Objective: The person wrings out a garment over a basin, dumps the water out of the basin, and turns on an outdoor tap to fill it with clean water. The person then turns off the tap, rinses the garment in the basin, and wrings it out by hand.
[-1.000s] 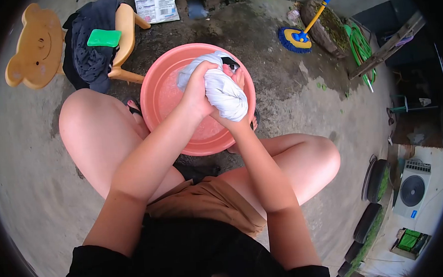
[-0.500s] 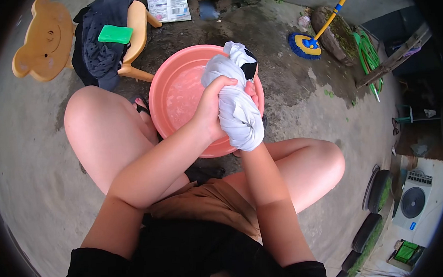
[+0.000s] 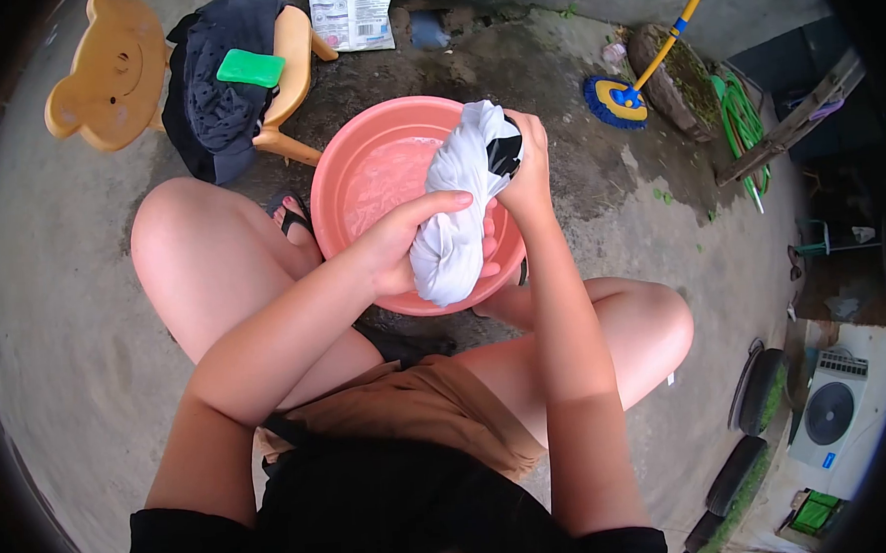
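A wet-looking white cloth (image 3: 453, 246) with a black patch at its far end is bunched into a twisted roll above the pink basin (image 3: 336, 192). My left hand (image 3: 398, 241) is closed around the middle of the roll, thumb on top and fingertips showing on its right side. At the far right end, my right hand (image 3: 529, 167) grips the cloth by the black patch; its fingertips are partly hidden. Shallow water lies in the basin between my legs.
A yellow bear-shaped chair (image 3: 107, 74) holds dark clothes (image 3: 216, 113) and a green soap bar (image 3: 251, 68). Behind the basin stands a white printed packet (image 3: 354, 16). A blue-and-yellow brush (image 3: 616, 102) and a green hose (image 3: 740, 121) are at the right.
My right hand has moved from the cloth's near end to its far end. The cloth is now a shorter roll, still held in my left hand. The view has shifted slightly.
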Tool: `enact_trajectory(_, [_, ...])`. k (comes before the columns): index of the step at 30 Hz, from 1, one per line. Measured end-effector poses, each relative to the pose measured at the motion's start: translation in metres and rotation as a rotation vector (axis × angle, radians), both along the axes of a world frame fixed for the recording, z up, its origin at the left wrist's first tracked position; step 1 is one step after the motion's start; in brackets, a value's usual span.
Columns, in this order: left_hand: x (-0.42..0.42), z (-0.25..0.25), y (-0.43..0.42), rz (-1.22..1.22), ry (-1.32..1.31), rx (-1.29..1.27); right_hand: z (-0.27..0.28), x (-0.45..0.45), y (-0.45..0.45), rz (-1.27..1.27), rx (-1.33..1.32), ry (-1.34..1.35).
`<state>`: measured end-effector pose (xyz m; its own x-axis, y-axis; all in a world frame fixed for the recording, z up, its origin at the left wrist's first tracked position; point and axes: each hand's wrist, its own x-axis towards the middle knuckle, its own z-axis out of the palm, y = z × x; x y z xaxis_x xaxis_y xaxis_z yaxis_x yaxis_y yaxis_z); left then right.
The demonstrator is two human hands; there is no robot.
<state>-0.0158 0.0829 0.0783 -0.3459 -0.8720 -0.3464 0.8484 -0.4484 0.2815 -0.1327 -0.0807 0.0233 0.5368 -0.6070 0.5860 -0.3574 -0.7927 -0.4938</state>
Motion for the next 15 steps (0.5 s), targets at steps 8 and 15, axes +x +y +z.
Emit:
enact_trajectory(8, [0.067,0.017,-0.029,-0.409,-1.253,-0.380,0.069,-0.005,0.003,0.101,0.114,0.370])
enact_trajectory(15, [0.072,0.038,-0.063,-0.417,-2.171,-0.457,0.078,-0.004,-0.003,0.033,0.284,0.384])
